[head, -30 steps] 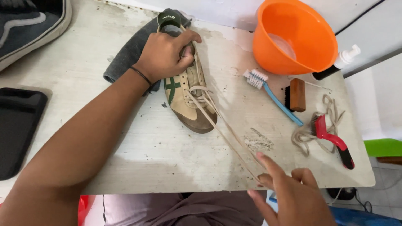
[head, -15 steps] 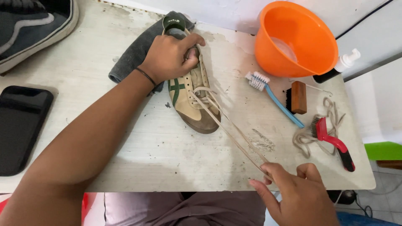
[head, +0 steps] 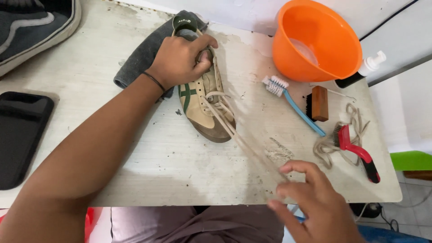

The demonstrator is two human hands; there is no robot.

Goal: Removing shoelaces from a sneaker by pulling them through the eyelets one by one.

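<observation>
Your left hand (head: 180, 60) presses down on the heel end of the tan sneaker (head: 204, 105), fingers curled over the collar and clamped on it. The shoe sits near the middle of the worn white table (head: 148, 162), its long axis running from the heel at the far side down to the toe, which points toward you and slightly to your right. Under the heel lies a grey cloth (head: 141, 56).

From the eyelets the beige lace (head: 245, 144) runs taut and diagonal, toward your right hand (head: 315, 202) at the near table edge. That hand is the nearer one to the lace's free end; its thumb and fingers (head: 299, 167) look pinched on the lace, though blur makes the exact grip hard to confirm. So the lace lies up and to the left from those fingers, along nearly the same line as the shoe.

To the right of that line, well clear of it, lie a blue toothbrush (head: 294, 105), a small wooden brush (head: 318, 103), a red-handled brush (head: 357, 153) on a second loose lace (head: 342, 135), an orange bowl (head: 315, 40) and a pump bottle (head: 364, 67). A dark sneaker (head: 31, 27) and black phone (head: 20, 135) sit far left. Nothing blocks the lace's path.
</observation>
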